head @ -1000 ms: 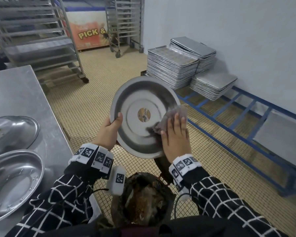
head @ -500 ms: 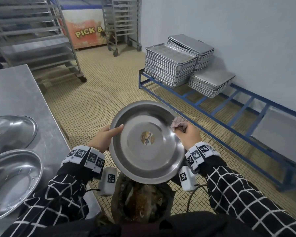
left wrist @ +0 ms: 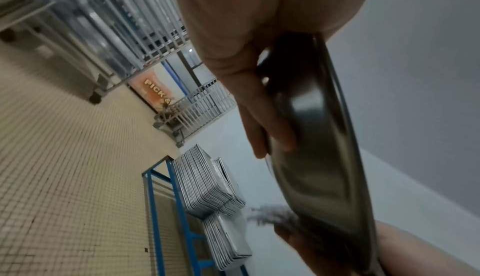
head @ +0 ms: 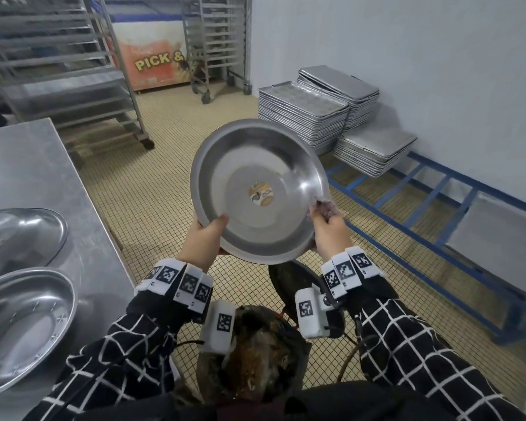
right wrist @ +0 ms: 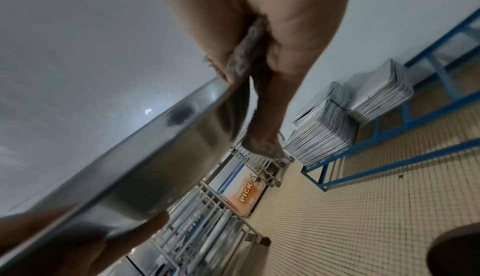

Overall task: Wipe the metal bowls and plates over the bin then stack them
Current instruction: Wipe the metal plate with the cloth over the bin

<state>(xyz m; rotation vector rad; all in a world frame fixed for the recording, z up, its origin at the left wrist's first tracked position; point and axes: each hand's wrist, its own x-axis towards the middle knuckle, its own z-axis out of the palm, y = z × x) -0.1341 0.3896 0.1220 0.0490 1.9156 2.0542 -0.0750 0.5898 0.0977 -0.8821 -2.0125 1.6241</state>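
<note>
Both hands grip tilted plate (head: 257, 189): left (head: 205, 238) bare, right (head: 327, 229) through cloth (head: 325, 205). Sign (head: 157, 60) reads "PICK &".

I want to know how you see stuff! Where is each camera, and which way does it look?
Head: on the person's head, looking down at the metal plate, both hands and checked sleeves, the bin below.
Left wrist: along the left hand gripping the plate's rim, towards the floor.
Right wrist: along the right hand holding the cloth at the rim.
All three show the plate and the stacked trays.
</note>
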